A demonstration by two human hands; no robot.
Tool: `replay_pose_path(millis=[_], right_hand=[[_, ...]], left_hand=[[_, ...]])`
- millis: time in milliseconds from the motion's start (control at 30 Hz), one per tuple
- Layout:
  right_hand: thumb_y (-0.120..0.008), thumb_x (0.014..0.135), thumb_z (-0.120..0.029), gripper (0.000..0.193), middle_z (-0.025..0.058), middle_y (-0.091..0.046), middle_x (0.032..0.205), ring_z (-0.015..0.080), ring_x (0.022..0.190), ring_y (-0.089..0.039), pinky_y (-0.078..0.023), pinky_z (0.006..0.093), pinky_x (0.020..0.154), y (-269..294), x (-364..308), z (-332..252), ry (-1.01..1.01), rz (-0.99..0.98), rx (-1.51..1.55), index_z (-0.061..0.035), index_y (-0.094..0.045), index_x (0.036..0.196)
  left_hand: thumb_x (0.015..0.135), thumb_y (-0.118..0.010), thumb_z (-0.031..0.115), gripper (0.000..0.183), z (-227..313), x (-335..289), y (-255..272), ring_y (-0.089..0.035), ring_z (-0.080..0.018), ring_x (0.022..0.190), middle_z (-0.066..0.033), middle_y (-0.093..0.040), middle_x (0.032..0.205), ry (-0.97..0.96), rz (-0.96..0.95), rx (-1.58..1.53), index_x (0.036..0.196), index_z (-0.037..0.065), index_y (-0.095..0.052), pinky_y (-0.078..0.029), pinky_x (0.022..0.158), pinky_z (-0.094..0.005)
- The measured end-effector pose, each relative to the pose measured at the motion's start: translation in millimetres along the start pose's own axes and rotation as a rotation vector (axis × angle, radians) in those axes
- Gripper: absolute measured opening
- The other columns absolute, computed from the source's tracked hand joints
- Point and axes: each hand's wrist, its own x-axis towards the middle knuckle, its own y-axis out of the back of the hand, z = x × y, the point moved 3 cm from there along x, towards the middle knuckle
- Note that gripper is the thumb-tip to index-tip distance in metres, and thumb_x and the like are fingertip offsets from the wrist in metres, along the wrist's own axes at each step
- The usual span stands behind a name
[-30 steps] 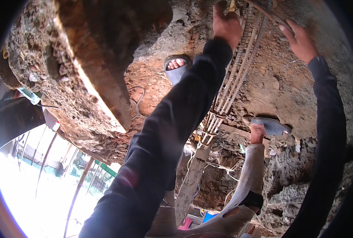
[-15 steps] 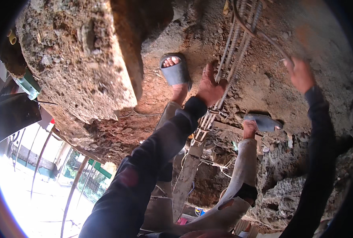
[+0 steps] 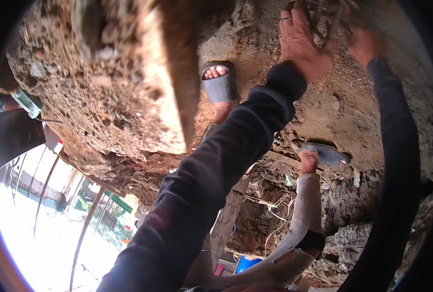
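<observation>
And here's the left hand [image 3: 305, 46], up at the top of the view, back showing, fingers stretched out and together, thumb spread wide, a ring [image 3: 286, 19] on one finger! Right beside its fingers are the rods [image 3: 336, 20], blurred at the upper edge, in the space between the two hands. Whether the left palm is pressing on them, I cannot tell.

Over to the right hand [image 3: 365, 46], smeared by motion and close by the rods; open or closed around something, no telling from here. Dark sleeves [image 3: 216, 165] run up to both wrists, the left one cutting right across the middle.

Down on the rough ground [image 3: 357, 114], one sandal [image 3: 220, 87] sits left of that arm, the other [image 3: 326, 153] between the arms. Pale wires [image 3: 274, 207] tangle near the trouser leg [image 3: 306, 207], and a big rocky block [image 3: 95, 92] fills the upper left!
</observation>
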Motion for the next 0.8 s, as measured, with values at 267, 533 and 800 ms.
replay_pose_path(millis=[267,533,800], right_hand=[[-0.054,0.099,-0.026,0.036,0.0251,-0.064,0.082,0.0394,0.08,-0.064,-0.05,0.05,0.075,29,-34,21,-0.107,-0.287,0.221,0.0065,-0.062,0.111],[-0.056,0.098,-0.022,0.029,0.0281,-0.062,0.083,0.036,0.079,-0.063,-0.048,0.0445,0.074,-15,-31,-35,-0.221,-0.275,0.635,0.006,-0.061,0.103],[-0.056,0.098,-0.021,0.024,0.0183,-0.065,0.081,0.0305,0.069,-0.062,-0.05,0.0438,0.065,27,8,-12,-0.222,-0.331,0.379,0.0022,-0.062,0.102]], left_hand=[[0.069,-0.08,0.017,0.095,-11,-43,53,-0.034,-0.0453,0.127,-0.027,-0.033,0.134,0.153,0.008,-0.401,0.145,-0.002,-0.026,-0.032,0.109,-0.0521],[0.075,-0.068,0.004,0.065,-46,-38,53,-0.041,-0.0386,0.12,-0.0222,-0.043,0.127,-0.052,0.16,-0.494,0.136,0.005,-0.043,-0.034,0.106,-0.0454],[0.081,-0.053,-0.001,0.047,-65,-24,44,-0.055,-0.0348,0.093,-0.0199,-0.053,0.112,-0.028,0.247,-0.387,0.127,0.009,-0.053,-0.047,0.086,-0.0466]])
